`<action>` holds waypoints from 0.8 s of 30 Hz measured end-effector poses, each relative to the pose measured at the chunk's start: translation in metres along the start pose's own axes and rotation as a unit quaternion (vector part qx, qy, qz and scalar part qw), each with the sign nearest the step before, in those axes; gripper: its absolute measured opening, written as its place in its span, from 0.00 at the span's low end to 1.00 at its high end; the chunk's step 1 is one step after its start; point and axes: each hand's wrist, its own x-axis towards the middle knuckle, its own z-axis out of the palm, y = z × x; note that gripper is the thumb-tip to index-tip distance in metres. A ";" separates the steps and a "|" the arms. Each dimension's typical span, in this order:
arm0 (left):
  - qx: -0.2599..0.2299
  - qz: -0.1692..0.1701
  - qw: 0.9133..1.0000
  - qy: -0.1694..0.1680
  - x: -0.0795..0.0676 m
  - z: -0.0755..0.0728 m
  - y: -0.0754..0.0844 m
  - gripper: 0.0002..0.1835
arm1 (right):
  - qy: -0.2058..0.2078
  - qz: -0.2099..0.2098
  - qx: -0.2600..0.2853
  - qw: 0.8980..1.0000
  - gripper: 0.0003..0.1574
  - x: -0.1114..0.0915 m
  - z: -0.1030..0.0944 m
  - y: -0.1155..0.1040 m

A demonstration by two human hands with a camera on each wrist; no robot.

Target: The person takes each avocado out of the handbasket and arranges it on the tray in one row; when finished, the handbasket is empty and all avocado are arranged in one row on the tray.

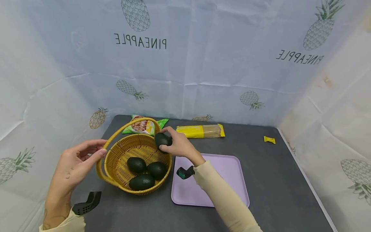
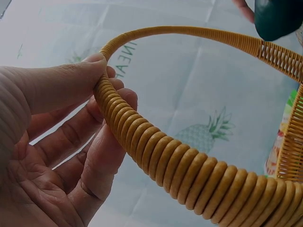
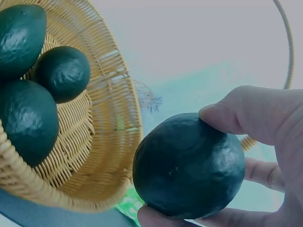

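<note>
A yellow-brown wicker basket [image 1: 120, 158] stands at the left of the dark table, with three dark green avocados [image 1: 142, 182] lying inside. My left hand [image 1: 76, 164] pinches the basket's arched handle [image 2: 151, 146] between thumb and fingers, on the left side. In my right hand [image 1: 181, 143] is another avocado [image 3: 189, 165], gripped between thumb and fingers over the basket's right rear rim. The right wrist view shows that avocado beside the basket wall, with the others lower in the bowl.
Right of the basket lies a lilac tray [image 1: 232, 180], partly under my right forearm. Behind are a green snack bag [image 1: 142, 126] and a yellow noodle packet [image 1: 200, 131]. A small yellow wrapped piece [image 1: 269, 140] lies at the far right. Pineapple-print cloth encloses the table.
</note>
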 end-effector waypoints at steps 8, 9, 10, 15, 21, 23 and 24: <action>0.008 0.001 1.000 0.002 0.000 0.000 0.000 0.15 | 0.042 0.025 0.016 0.999 0.35 -0.018 -0.013 0.009; 0.008 0.001 1.000 0.002 0.000 0.000 0.000 0.15 | 0.047 0.029 0.021 0.998 0.35 -0.020 -0.014 0.011; 0.007 0.002 1.000 0.002 0.000 0.000 0.000 0.15 | 0.051 0.034 0.024 0.998 0.36 -0.022 -0.014 0.013; 0.002 0.001 1.000 0.000 0.000 0.000 0.000 0.15 | 0.075 0.040 0.041 0.996 0.38 -0.031 -0.019 0.022; -0.005 0.000 1.000 -0.001 0.001 0.000 0.000 0.15 | 0.103 0.063 0.051 0.991 0.37 -0.042 -0.022 0.033; -0.006 -0.001 1.000 -0.001 0.001 0.000 0.000 0.16 | 0.109 0.076 0.055 0.990 0.35 -0.046 -0.022 0.037; -0.007 -0.002 1.000 0.001 0.001 0.000 0.000 0.15 | 0.112 0.081 0.058 0.989 0.35 -0.048 -0.022 0.039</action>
